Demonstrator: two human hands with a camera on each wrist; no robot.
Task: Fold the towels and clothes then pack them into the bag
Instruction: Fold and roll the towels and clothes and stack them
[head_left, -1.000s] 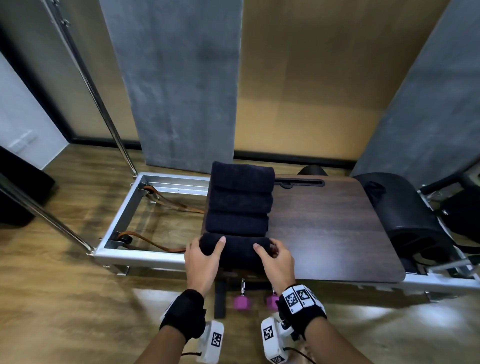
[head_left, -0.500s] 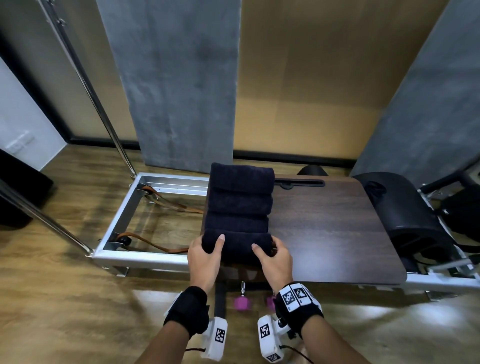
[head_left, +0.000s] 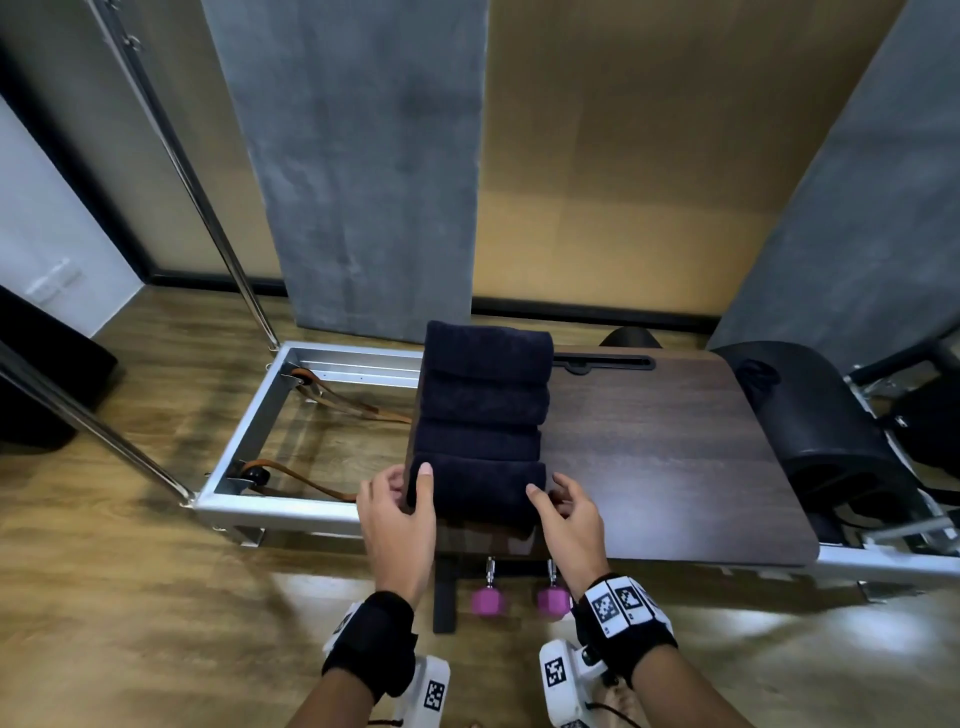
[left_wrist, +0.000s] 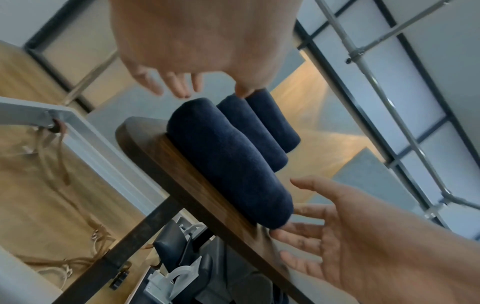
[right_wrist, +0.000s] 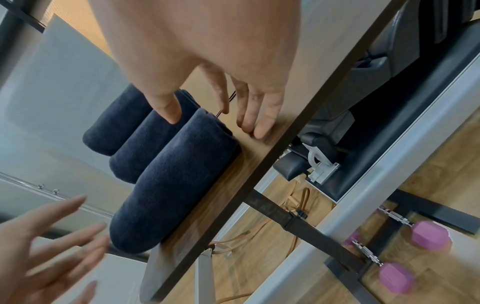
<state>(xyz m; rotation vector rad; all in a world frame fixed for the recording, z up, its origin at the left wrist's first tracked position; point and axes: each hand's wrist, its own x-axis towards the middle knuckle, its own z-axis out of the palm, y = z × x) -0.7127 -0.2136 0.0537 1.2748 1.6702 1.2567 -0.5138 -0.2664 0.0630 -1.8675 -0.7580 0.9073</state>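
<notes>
Several rolled navy towels (head_left: 485, 395) lie side by side at the left end of a dark wooden board (head_left: 665, 457). The nearest roll (head_left: 478, 488) (left_wrist: 228, 164) (right_wrist: 171, 181) sits by the board's front edge. My left hand (head_left: 402, 483) (left_wrist: 197, 86) is at its left end, fingers straight and spread, with the thumb over the roll's top. At the roll's right end is my right hand (head_left: 553, 493) (right_wrist: 215, 115), fingers loose, their tips on the board beside the roll. Neither hand holds anything.
The board rests on a silver metal frame (head_left: 249, 441) with brown straps (head_left: 311, 478) inside it. A black padded barrel (head_left: 821, 415) stands at the right end. Two pink dumbbells (head_left: 519, 600) lie on the floor under the front edge. Slanted metal poles (head_left: 208, 208) rise at left.
Both hands were wrapped on the ends of the nearest roll; now their fingers have loosened and spread. The roll lies snug against the others.
</notes>
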